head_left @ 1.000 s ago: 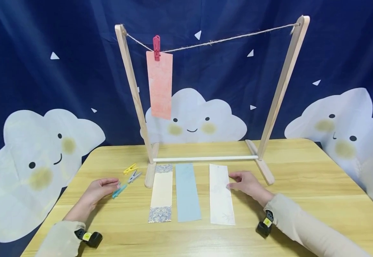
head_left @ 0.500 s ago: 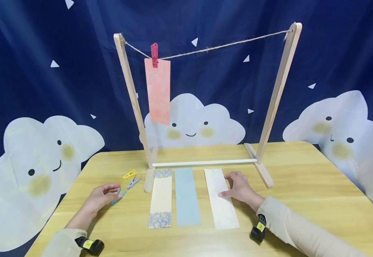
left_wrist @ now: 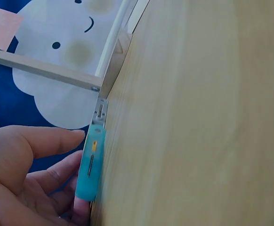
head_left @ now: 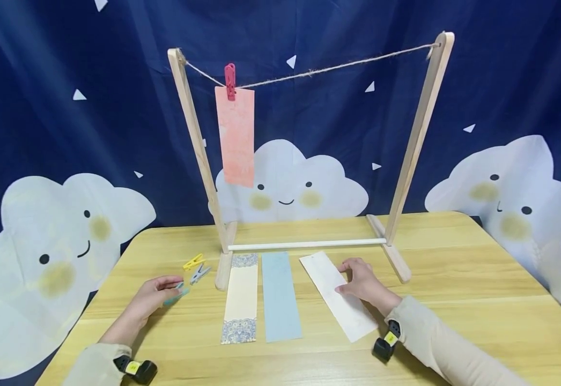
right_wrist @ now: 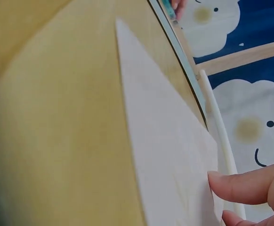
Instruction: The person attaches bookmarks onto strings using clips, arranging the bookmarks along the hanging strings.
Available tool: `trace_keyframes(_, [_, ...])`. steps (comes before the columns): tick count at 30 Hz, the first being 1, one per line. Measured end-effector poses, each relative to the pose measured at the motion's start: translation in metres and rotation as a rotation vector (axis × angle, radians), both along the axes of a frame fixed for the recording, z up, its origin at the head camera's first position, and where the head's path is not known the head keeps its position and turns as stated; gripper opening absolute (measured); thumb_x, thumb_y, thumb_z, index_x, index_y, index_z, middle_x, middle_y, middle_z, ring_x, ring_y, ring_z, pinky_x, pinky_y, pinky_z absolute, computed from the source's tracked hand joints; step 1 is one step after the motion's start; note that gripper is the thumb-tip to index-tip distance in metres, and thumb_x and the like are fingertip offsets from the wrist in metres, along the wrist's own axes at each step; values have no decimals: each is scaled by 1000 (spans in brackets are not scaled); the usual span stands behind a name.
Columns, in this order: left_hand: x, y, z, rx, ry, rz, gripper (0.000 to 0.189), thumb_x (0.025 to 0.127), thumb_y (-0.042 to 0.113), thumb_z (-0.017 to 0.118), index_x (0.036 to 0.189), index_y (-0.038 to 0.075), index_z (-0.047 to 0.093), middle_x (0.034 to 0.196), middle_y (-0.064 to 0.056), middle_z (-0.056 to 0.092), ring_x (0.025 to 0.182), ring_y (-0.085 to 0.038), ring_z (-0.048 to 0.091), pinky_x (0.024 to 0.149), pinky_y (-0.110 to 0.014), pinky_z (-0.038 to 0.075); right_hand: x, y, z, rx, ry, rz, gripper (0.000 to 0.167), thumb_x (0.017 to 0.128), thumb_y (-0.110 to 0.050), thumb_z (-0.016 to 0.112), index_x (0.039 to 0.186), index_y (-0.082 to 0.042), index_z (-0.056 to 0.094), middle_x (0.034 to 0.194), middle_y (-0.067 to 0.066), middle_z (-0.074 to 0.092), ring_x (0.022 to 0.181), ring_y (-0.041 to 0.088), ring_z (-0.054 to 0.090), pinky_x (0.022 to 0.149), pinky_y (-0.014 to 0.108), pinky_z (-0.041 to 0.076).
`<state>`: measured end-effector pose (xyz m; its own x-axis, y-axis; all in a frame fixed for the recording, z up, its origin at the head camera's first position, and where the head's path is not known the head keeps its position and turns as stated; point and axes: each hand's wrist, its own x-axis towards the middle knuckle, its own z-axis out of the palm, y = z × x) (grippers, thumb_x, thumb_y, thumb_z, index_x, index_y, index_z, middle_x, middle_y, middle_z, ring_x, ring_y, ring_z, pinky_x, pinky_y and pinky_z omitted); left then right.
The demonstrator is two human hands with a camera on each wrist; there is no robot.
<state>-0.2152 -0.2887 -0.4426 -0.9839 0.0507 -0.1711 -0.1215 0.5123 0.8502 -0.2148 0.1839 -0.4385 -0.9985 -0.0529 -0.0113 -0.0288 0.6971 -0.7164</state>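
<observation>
Working from the remote station, I found the left hand [head_left: 152, 295] pinching a turquoise plastic clothes peg [left_wrist: 91, 169] between thumb and fingers, low over the wood-grain tabletop [head_left: 454, 279]. Whether that peg touched the surface, I could not tell. Just to the right of the left hand's fingertips lay a grey plastic clothes peg [head_left: 198, 274]; slightly farther out lay a yellow plastic clothes peg [head_left: 193, 261].

The right hand [head_left: 364, 281] was pinching the right long edge of a white rectangular paper strip [head_left: 336, 301], thumb on its face, fingers partly hidden. This strip lay at a slant, its far end left of and beyond the fingertips. Left of the right hand I recorded a pale blue rectangular paper strip [head_left: 281, 297], then a cream rectangular strip with blue lace-patterned ends [head_left: 242, 296], both lying between the hands.

Beyond both hands I noted a pale wooden stand [head_left: 418, 139] with a round white crossbar [head_left: 307, 245]. Beige twine [head_left: 348, 64] dipped between its posts; from it, higher than the hands and between them, hung a pink rectangular paper strip [head_left: 236, 142] under a red clothes peg [head_left: 230, 83].
</observation>
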Motion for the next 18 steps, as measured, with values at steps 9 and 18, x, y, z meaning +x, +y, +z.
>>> trace_keyframes(9, [0,9,0,-83,44,17,53,81,15,74,123,-11,53,115,-23,58,92,-15,54,70,-21,47,-2,-1,-3,-15,11,15,31,68,4,75,96,1,61,118,21,53,116,40,40,100,54,30])
trace_keyframes(18, [0,16,-1,-156,68,63,49,78,17,77,116,-8,58,104,-17,60,85,-18,52,70,-27,44,-5,12,-3,-233,-10,151,34,73,12,68,103,7,53,91,12,56,82,21,50,71,26,41])
